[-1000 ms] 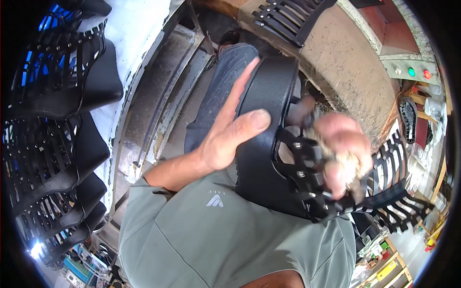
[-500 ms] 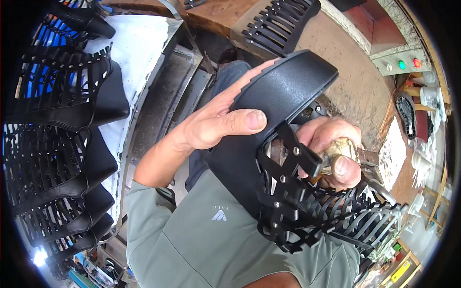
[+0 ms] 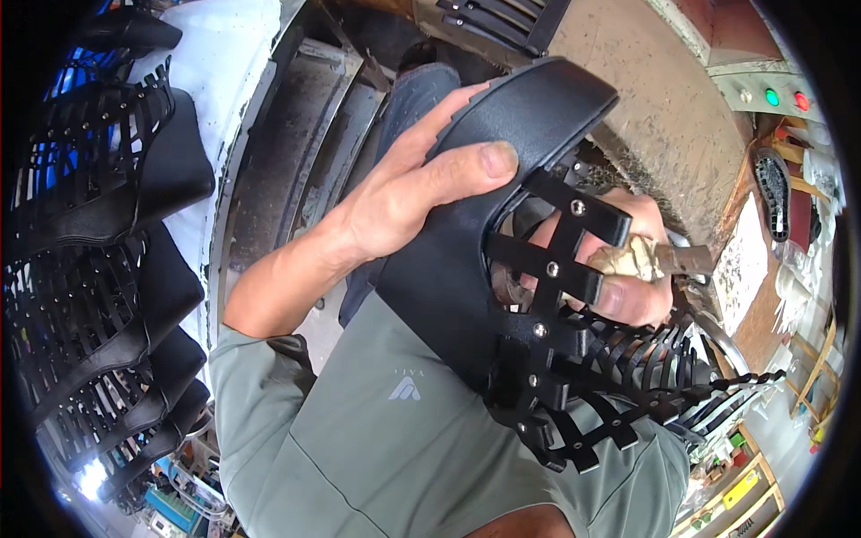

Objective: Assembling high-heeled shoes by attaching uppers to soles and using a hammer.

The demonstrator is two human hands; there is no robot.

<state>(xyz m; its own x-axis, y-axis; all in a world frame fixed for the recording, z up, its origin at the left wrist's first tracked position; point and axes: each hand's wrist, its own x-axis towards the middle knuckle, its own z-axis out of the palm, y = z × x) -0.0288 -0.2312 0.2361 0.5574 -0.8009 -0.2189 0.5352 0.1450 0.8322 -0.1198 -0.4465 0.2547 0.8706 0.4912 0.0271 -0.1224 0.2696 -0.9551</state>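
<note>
A black wedge sandal (image 3: 538, 112) with a thick, smooth sole is tilted in front of my chest. My left hand (image 3: 421, 193) is closed round the sole, its thumb lying across the near side. From the sole's edge hangs an open lattice of riveted black straps (image 3: 552, 269). Behind these straps my right hand (image 3: 641, 296) is wrapped round a tool with a yellowish wrapped handle (image 3: 628, 257) and a flat, brownish metal end. The straps hide part of the right hand's fingers.
Several black strappy wedge sandals (image 3: 175, 148) line a white-covered surface (image 3: 224, 40) at the left. Another strappy piece (image 3: 511, 22) lies at the top on a worn bench (image 3: 646, 99). Green and red buttons sit on a panel (image 3: 762, 97) at right, near a dark sole (image 3: 772, 193).
The whole view has shifted. The sandal has turned slightly, and its straps spread wider in front of my right hand. Both hands keep their hold.
</note>
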